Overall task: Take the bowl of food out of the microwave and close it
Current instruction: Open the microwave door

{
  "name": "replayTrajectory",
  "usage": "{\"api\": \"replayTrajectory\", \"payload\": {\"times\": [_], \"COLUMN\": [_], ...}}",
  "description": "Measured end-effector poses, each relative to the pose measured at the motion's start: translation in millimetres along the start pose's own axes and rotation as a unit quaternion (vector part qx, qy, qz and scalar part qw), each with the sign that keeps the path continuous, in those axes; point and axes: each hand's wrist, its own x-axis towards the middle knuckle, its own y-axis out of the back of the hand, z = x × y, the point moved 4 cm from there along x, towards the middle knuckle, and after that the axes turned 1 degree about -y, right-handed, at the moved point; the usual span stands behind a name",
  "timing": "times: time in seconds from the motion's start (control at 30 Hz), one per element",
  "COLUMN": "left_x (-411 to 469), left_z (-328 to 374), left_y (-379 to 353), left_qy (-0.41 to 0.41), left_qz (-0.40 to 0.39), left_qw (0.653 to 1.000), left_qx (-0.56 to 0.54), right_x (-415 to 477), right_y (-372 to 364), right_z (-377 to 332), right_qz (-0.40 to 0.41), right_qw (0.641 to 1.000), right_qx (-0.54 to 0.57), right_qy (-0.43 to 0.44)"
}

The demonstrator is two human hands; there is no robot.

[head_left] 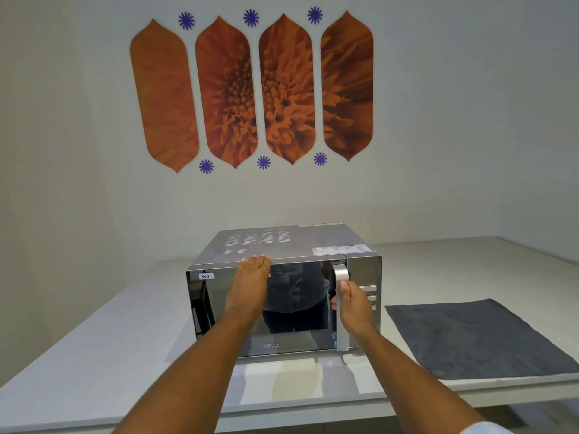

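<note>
A silver microwave (282,242) with a mirrored door (297,308) stands on a white counter, and the door sits flush against its body. My left hand (250,280) rests flat on the top front edge of the microwave, fingers spread over the rim. My right hand (349,300) is wrapped around the vertical silver door handle (341,274) at the door's right side. The bowl of food is hidden from view; the mirrored door only reflects a person.
A dark grey cloth mat (479,339) lies flat on the white counter (109,349) to the right of the microwave. The control panel (365,277) sits right of the handle. The counter's front edge runs just below my forearms. A wall stands close behind.
</note>
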Motion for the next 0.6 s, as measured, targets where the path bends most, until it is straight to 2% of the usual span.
{"api": "replayTrajectory", "payload": {"times": [0.27,0.6], "left_x": [-16,-44], "left_z": [2,13], "left_y": [8,32], "left_qy": [-0.017,-0.019], "left_qz": [0.039,0.027], "left_qw": [0.999,0.997], "left_qx": [-0.01,-0.069], "right_x": [-32,-84], "right_y": [8,17], "right_z": [-1,-12], "right_qz": [0.017,0.07], "right_qw": [1.0,0.997], "right_qx": [0.005,-0.008], "right_qy": [0.018,0.021]}}
